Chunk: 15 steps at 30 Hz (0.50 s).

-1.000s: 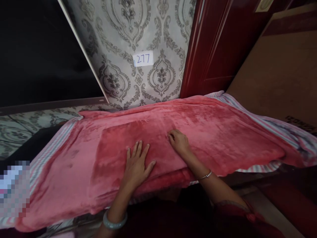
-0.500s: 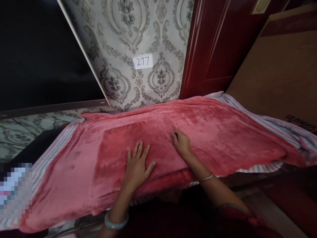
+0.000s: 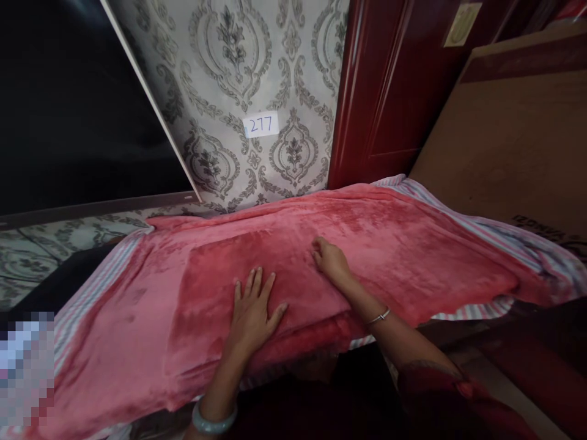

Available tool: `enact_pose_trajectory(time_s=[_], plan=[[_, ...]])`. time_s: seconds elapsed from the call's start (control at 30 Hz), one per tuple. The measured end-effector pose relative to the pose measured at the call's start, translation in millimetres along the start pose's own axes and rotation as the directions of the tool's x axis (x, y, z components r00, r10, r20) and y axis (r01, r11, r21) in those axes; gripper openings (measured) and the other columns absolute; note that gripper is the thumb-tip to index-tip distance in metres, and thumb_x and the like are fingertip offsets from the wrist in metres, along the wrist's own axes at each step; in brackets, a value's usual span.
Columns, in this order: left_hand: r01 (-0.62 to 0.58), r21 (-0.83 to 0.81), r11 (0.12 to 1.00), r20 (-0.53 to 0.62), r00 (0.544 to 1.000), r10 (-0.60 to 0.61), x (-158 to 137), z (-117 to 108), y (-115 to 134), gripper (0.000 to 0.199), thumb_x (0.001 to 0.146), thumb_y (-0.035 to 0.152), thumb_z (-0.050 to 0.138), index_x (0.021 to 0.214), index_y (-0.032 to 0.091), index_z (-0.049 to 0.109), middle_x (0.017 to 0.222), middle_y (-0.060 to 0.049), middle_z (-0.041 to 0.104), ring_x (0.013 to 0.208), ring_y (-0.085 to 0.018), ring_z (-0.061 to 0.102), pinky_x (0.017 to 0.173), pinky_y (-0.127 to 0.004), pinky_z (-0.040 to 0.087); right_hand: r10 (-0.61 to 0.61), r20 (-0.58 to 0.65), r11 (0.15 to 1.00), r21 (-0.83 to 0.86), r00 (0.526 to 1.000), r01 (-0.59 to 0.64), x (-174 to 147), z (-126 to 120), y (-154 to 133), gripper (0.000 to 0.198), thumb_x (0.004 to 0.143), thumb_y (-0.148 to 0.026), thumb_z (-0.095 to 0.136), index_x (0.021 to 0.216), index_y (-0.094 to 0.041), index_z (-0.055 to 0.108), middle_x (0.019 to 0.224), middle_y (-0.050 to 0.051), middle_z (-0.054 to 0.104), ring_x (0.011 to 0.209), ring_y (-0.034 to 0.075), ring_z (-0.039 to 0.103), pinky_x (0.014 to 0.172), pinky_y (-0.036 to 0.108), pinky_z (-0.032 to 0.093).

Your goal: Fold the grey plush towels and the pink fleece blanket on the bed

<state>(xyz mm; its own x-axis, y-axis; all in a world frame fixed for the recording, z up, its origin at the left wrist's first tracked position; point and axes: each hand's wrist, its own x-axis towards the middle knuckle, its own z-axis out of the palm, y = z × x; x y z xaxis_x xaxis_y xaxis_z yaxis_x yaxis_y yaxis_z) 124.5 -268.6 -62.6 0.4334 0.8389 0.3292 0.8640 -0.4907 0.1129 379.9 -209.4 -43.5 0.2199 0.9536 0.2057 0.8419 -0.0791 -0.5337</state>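
Observation:
A pink-red plush blanket (image 3: 110, 318) lies spread out in front of me. On its middle is a darker red rectangle of the same plush cloth (image 3: 211, 263); whether it is a separate piece or a fold I cannot tell. My left hand (image 3: 252, 315) rests flat on this rectangle, fingers spread, with a pale bangle at the wrist. Further right, near the rectangle's right side, my right hand (image 3: 331, 260) touches the cloth with its fingers curled together. What its fingertips pinch, if anything, is hidden. That wrist wears a thin bracelet.
Striped cloth (image 3: 486, 235) shows beneath the blanket's edges. Behind stands a patterned wall with a paper label (image 3: 261, 124) reading 277. A large dark screen (image 3: 82, 110) is at left, a dark red door (image 3: 385, 91) and a big cardboard box (image 3: 518, 134) at right.
The view has shifted slightly, so the wall and box sit a little lower and further left. Both hands keep nearly the same place on the cloth.

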Motion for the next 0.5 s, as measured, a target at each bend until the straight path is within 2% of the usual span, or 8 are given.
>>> enact_pose_trajectory(time_s=[0.13, 0.37, 0.5], plan=[[-0.007, -0.009, 1.0, -0.017, 1.0, 0.007, -0.5, 1.8, -1.1, 0.065, 0.098, 0.054, 0.051, 0.155, 0.022, 0.047, 0.166, -0.016, 0.036, 0.153, -0.036, 0.033, 0.123, -0.067, 0.022, 0.028, -0.01, 0.998, -0.053, 1.0, -0.028, -2.6, -0.9, -6.1, 0.022, 0.097, -0.021, 0.056, 0.113, -0.021, 0.071, 0.11, 0.011, 0.076, 0.098, 0.023, 0.07, 0.077, 0.028, 0.047], [-0.003, -0.01, 1.0, -0.005, 1.0, 0.003, -0.4, 1.3, -0.2, 0.066, 0.098, 0.055, 0.05, 0.155, 0.021, 0.046, 0.166, -0.017, 0.035, 0.154, -0.036, 0.032, 0.123, -0.068, 0.023, 0.081, -0.014, 0.994, -0.079, 0.997, -0.082, -5.6, -2.4, -8.4, 0.027, 0.101, -0.02, 0.046, 0.111, -0.02, 0.071, 0.103, 0.01, 0.076, 0.093, 0.023, 0.07, 0.072, 0.028, 0.042], [0.0, -0.005, 1.0, -0.004, 1.0, 0.0, -0.5, 0.7, 0.6, 0.066, 0.098, 0.055, 0.05, 0.155, 0.021, 0.046, 0.166, -0.018, 0.036, 0.154, -0.036, 0.032, 0.123, -0.068, 0.023, 0.066, -0.052, 0.997, -0.045, 0.996, -0.068, -6.4, 0.6, -4.3, 0.025, 0.102, -0.02, 0.045, 0.111, -0.019, 0.069, 0.101, 0.01, 0.076, 0.091, 0.022, 0.069, 0.072, 0.027, 0.04]])
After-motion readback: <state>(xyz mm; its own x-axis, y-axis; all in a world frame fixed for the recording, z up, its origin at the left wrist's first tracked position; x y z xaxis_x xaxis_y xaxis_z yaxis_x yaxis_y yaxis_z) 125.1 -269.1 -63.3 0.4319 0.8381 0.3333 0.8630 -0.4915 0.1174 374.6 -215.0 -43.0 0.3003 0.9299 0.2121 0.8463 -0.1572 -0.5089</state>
